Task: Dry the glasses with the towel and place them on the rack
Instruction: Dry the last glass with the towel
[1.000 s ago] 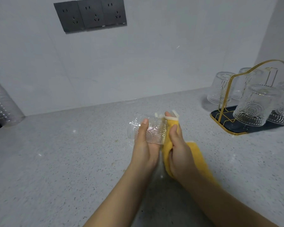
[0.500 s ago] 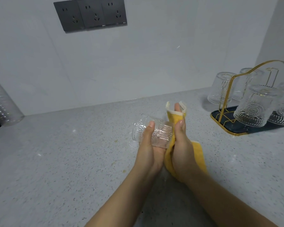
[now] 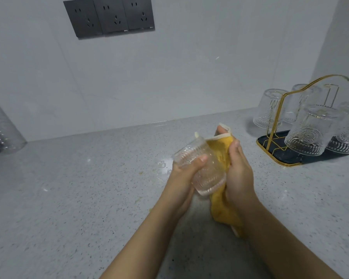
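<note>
both hands raised above speckled grey desk (image 3: 69, 198): left hand (image 3: 182, 176) grip curled around clear ribbed glass tumbler (image 3: 199, 168); right hand (image 3: 239, 170) grip clamped on yellow cloth towel (image 3: 220, 156) pressed against it.

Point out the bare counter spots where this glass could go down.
Free: the counter between the ribbed container at the left edge and the hands, and the strip in front of the rack. Crowded: the rack, filled with upturned glasses.

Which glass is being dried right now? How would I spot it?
Look at the grey countertop, left of the gold rack with its upside-down glasses. The ribbed glass is above the counter, gripped by the left hand against the yellow towel. It alone is tilted and off the rack.
</note>
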Motion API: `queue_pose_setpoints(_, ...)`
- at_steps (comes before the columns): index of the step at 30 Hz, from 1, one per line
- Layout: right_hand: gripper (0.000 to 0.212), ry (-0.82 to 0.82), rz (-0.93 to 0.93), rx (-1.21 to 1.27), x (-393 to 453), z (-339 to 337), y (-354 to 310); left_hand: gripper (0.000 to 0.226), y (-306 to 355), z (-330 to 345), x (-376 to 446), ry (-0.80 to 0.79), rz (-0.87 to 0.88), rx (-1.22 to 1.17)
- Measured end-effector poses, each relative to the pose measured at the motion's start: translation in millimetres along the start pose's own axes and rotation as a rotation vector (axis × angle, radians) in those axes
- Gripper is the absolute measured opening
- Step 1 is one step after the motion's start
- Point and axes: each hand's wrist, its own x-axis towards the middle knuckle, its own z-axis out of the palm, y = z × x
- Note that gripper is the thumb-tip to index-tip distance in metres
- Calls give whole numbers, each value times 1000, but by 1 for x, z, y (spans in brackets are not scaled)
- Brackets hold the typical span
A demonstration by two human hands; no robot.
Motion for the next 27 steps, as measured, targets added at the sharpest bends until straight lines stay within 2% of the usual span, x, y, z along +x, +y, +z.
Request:
queue_pose_setpoints(6, 41, 49, 33, -93, -5, 5, -6, 59, 6, -15, -1, -17, -6, 389)
queue_pose_setpoints(8, 50, 80, 49, -121, -4, 6, -6, 82, 5, -15, -1, 25, -36, 469)
queue_pose_setpoints(10, 50, 111, 42, -122, -4, 6, -7, 104, 4, -13, 0, 57, -77, 473)
queue_pose_setpoints(14, 43, 180, -78, -168, -3, 1, -10, 95, 4, -10, -3, -11, -193, 413)
queue_pose_setpoints(15, 44, 179, -90, -169, -3, 0, -12, 89, 4, -11, -2, -36, -219, 381)
queue_pose_setpoints(17, 45, 181, -81, -157, -3, -1, -18, 62, 6, -12, -3, -98, -278, 252)
queue_pose_setpoints(19, 45, 215, -61, -166, -1, -2, -19, 50, 9, -11, -5, -169, -335, 126)
queue_pose_setpoints(21, 48, 261, -76, -236, 0, -1, -16, 51, 11, -8, -9, -191, -369, 104)
queue_pose_setpoints(23, 52, 345, -101, -356, 5, -3, -9, 55, 11, -6, -9, -177, -364, 179)
queue_pose_setpoints(27, 55, 546, -85, -472, 21, -15, -10, 74, 5, 1, -13, -103, -204, 390)
